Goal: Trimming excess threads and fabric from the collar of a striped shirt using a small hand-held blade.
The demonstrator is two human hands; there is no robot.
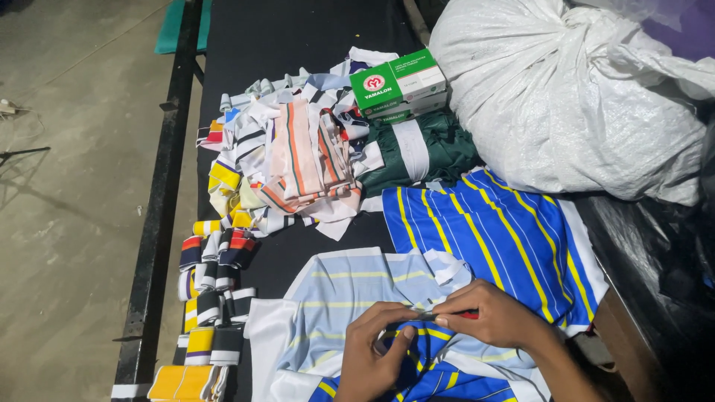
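1. The left hand (pixel 370 356) pinched a fold of the pale blue, yellow-striped knit fabric piece (pixel 350 286), fingers closed on it, at the near edge of the black bench (pixel 298 30).
2. The right hand (pixel 497 314), touching the left, was clamped on a small red-handled tool (pixel 463 315); its type was unclear.
3. Right of the pale piece lay a royal blue, yellow-striped fabric panel (pixel 506 231), reaching the bench's right edge.
4. Left of it ran a row of folded striped rib collars (pixel 210 294) along the bench's metal rail.
5. Beyond it sat a heap of striped fabric strips (pixel 290 160), a green-and-white cardboard box (pixel 398 83) and a white woven sack (pixel 573 97).
6. Bare bench showed between heap and pale piece; grey concrete floor (pixel 74 186) lay left of the rail.
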